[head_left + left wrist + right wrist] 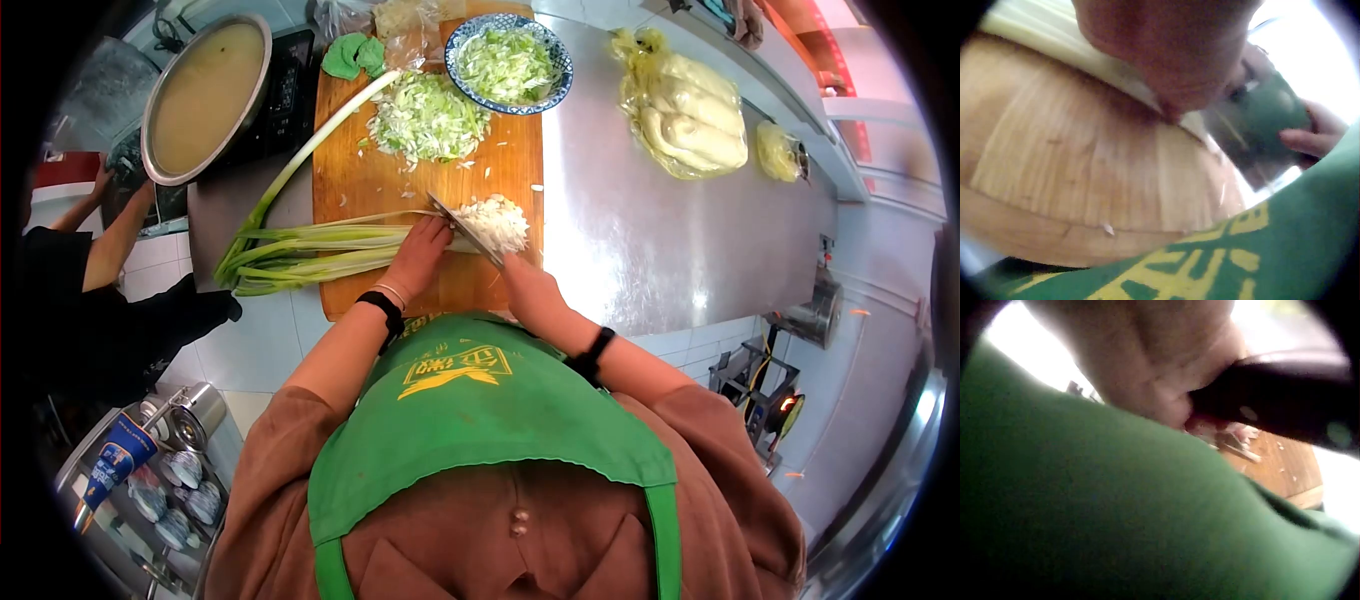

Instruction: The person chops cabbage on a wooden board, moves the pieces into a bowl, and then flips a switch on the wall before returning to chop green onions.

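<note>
On the wooden cutting board (pixel 490 165) lies a bundle of green onions (pixel 330 250), roots end to the right. The left hand (pixel 420 255) holds the bundle down with bent fingers beside the blade; in the left wrist view this hand (pixel 1169 50) covers part of the pale stalks (pixel 1041 47). The right hand (pixel 535 290) grips a knife (pixel 468 232) whose blade slants across the stalk ends. In the right wrist view the hand (pixel 1147 362) is curled round the dark handle (pixel 1285 394). Chopped white pieces (pixel 497 222) lie right of the blade.
Behind are a pile of chopped onion (pixel 425 118), a patterned bowl (pixel 508 65) of more, and one long stalk (pixel 290 170). A pot (pixel 207 100) of cloudy liquid stands back left. A yellow bag (pixel 690 115) lies on the steel table (pixel 640 250). Another person (pixel 85 265) is at left.
</note>
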A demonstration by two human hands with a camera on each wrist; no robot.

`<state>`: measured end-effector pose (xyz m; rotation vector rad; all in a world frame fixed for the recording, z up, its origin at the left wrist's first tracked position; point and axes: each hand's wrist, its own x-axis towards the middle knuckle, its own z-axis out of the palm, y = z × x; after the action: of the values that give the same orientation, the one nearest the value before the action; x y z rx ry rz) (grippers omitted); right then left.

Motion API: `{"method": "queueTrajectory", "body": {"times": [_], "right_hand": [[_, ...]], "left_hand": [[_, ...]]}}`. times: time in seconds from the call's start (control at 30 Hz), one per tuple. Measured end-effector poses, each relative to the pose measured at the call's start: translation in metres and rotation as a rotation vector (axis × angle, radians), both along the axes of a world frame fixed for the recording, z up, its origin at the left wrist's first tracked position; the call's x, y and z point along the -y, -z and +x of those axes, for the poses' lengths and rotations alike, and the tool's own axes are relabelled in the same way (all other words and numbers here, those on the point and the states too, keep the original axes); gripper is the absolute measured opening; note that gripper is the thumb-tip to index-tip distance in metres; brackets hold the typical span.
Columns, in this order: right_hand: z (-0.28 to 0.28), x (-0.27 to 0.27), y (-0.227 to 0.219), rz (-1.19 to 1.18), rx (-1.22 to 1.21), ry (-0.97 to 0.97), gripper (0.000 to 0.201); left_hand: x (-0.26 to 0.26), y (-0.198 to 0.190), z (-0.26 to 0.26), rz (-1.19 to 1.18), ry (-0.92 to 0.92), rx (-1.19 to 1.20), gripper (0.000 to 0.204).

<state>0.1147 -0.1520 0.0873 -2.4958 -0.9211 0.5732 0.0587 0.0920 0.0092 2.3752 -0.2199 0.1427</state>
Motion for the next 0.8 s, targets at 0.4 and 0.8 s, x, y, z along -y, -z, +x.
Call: {"method": "queueTrajectory", "body": {"times": [0.4,0.8], "right_hand": [[0.008,0.009,-0.006,-0.083,-0.146,0.08,0.016],[0.061,0.044,0.002,0.034,0.103,-0.15,0.017]], "left_hand": [[-0.03,-0.032,-0.003,0.266,-0.094,0.107,0.053],[0.02,0.001,0.001,0.046,-0.036,-0.015,0.048]]}}
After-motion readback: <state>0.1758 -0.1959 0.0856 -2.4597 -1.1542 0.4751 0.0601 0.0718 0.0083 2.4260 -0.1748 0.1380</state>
